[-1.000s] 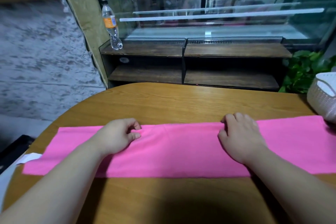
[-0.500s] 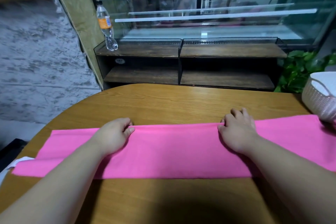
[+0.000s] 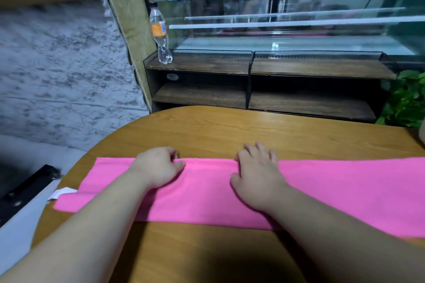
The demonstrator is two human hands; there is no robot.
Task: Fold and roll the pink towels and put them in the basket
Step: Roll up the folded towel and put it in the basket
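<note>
Pink towel cut off right, left hand pinching edge, right hand flat.

Round wooden table across centre and bottom. Clear plastic bottle with orange label upright at left end of dark two-tier shelf, upper middle. Glass display case behind. Green plant at right edge. Grey mottled wall left. White scrap at table's left rim, beside black object, blurred.
</note>
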